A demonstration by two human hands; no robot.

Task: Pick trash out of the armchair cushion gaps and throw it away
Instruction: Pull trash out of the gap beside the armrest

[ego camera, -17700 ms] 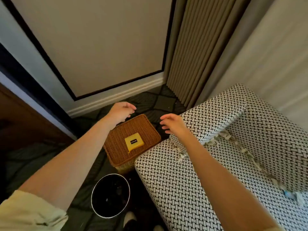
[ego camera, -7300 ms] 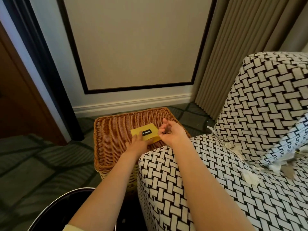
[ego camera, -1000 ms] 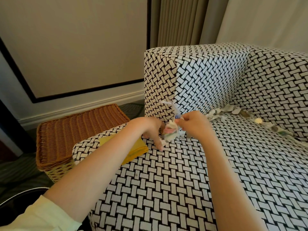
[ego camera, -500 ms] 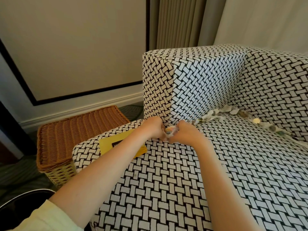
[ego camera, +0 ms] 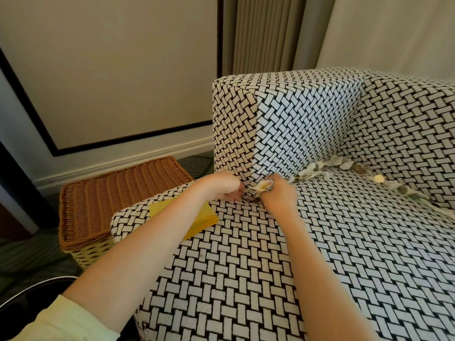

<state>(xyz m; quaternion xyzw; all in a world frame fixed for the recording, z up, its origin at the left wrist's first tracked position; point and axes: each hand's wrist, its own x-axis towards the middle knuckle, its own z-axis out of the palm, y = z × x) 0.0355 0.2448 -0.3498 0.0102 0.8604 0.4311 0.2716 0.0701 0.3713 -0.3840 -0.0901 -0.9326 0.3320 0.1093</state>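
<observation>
**Head view: both hands down at the armrest corner, wad in the right**

Change noted: a second ago the right hand (ego camera: pixel 277 196) was lifted a little off the seat cushion (ego camera: pixel 246 267), with a strip of paper standing up out of its bundle. It has since dropped to the foot of the armrest (ego camera: pixel 295 134), at the front end of the gap. The left hand (ego camera: pixel 221 187) has closed in from the other side of that corner. The two hands now sit just beside each other.

Fingers: the right hand's are curled round a crumpled wad of trash (ego camera: pixel 264 186), which shows pale and yellowish above the knuckles. The left hand's fingers (ego camera: pixel 235 193) are curled against the corner seam. Whether they pinch a scrap cannot be told.

Location of remaining trash: a line of scraps (ego camera: pixel 317 169) lies in the gap along the armrest and on round the back of the seat (ego camera: pixel 398 189), untouched.

Assessment: collection is at an early stage. The wad is being added to at the front end, and most of the gap is not yet cleared. Nothing has gone to the black bin (ego camera: pixel 49 280), which stands on the floor at lower left, well apart from the hands.

Also present: a yellow packet (ego camera: pixel 204 221) on the seat under the left forearm, and a wicker basket (ego camera: pixel 118 193) beside the chair.
</observation>
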